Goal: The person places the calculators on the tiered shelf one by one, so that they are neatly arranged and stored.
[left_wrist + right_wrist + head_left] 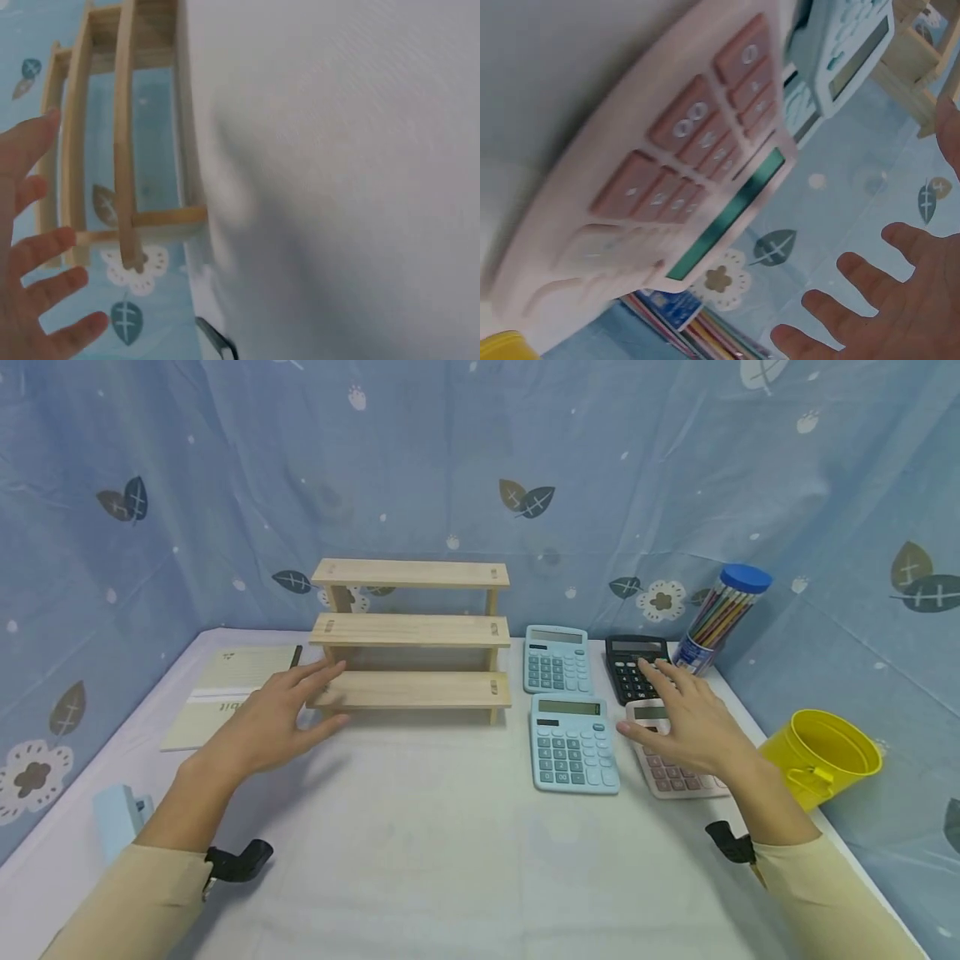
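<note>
My left hand (273, 722), fingers spread, hovers by the left end of the three-tier wooden shelf (408, 690); in the left wrist view the fingers (52, 292) hold nothing beside the shelf (124, 135). The right hand (693, 718) is spread above the pink calculator (678, 777) and the lower part of the black calculator (637, 668), holding nothing. In the right wrist view the pink calculator (682, 142) is large and close, with the hand (900, 307) off to its side. Two light blue calculators (573, 743) (557, 660) lie left of the right hand, one behind the other.
A clear jar of pencils with a blue lid (745, 578) leans at the back right. The yellow bucket (832, 752) is at the right edge. On the left lie an open notebook (240, 672) and a light blue object (116, 818). A patterned curtain (450, 460) surrounds the table.
</note>
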The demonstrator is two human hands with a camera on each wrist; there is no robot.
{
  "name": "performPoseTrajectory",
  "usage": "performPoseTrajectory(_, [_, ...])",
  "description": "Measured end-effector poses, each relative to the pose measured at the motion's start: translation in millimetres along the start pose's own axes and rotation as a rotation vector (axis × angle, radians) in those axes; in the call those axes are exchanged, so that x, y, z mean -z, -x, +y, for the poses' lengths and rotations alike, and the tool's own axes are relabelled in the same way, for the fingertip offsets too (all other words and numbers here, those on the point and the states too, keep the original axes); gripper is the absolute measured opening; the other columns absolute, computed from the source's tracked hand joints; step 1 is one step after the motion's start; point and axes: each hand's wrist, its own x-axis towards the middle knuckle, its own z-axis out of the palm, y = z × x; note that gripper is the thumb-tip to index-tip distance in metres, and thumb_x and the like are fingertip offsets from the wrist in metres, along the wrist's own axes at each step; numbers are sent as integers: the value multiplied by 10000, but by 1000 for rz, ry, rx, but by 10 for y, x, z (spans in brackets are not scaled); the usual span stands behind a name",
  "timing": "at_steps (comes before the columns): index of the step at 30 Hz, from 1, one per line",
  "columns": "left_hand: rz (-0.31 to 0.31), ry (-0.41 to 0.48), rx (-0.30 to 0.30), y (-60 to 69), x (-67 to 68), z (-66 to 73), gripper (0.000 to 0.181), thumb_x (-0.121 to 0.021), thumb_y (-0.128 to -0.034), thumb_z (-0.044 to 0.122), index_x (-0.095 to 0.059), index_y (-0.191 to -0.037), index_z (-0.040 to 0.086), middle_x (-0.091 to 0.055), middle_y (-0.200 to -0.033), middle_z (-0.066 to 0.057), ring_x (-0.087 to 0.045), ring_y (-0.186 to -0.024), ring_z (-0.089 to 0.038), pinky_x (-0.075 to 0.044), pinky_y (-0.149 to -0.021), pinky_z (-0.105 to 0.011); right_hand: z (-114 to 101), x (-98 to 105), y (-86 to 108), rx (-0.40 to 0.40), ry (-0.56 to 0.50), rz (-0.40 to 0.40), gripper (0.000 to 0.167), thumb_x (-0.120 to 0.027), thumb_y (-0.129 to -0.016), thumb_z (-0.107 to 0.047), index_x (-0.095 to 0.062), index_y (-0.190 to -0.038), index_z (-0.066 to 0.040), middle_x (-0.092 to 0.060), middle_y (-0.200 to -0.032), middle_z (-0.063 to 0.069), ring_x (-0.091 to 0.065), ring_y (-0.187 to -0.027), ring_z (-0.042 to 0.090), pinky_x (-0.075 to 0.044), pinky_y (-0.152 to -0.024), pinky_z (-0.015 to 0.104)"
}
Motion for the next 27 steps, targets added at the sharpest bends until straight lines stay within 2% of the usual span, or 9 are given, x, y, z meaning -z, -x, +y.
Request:
performPoseTrajectory(4, [-69,-29,71,18,25,-58,792,-632,-982,548,-320,-1625,208,-314,-1619,-235,-324,-1420,-537,-325,-1045,-733,71,-32,8,-38,-48,-49,1036,-628,-925,-663,-101,-1665,-166,-154,-1668,266,-215,-1437,607,-226,-1047,812])
performPoseTrajectory(9, [-121,-61,125,24,4,-126,813,-618,-970,596,-354,-1608,167,-360,-1555,-259,-390,-1361,-526,-404,-967,-721,148,-85,43,-81,-102,-122,1084,-636,-915,-673,-47,-1666,-160,-104,-1668,288,-207,-1424,631,-244,-1032,816])
performPoseTrajectory(13, [-150,8,152,7,-57,-186,829,-609,-979,589,-329,-1612,132,-355,-1523,-279,-399,-1352,-529,-384,-998,-725,211,-89,54,-93,-139,-166,1095,-647,-918,-651,-25,-1663,-145,-102,-1638,342,-229,-1397,647,-265,-1019,816])
performPoseTrajectory(18, [-160,92,162,-39,-147,-283,832,-588,-999,572,-295,-1618,99,-344,-1539,-303,-359,-1399,-534,-325,-1068,-721,293,-116,40,-111,-134,-206,1128,-650,-908,-668,-9,-1657,-120,-106,-1605,389,-253,-1359,665,-288,-995,821])
performPoseTrajectory(25, [-181,199,136,-93,-197,-357,692,-434,-1088,492,-284,-1614,68,-361,-1585,-278,-534,-1265,-512,-409,-1019,-664,301,-171,34,-164,-165,-251,1233,-722,-838,-684,7,-1652,-114,-15,-1608,391,-178,-1367,687,-261,-972,852])
performPoseTrajectory(27, [-182,208,138,-105,-194,-368,673,-397,-1102,478,-279,-1613,57,-350,-1594,-281,-523,-1280,-522,-396,-1039,-663,305,-191,29,-177,-171,-261,1265,-742,-816,-689,19,-1651,-119,20,-1608,392,-152,-1371,699,-250,-967,861])
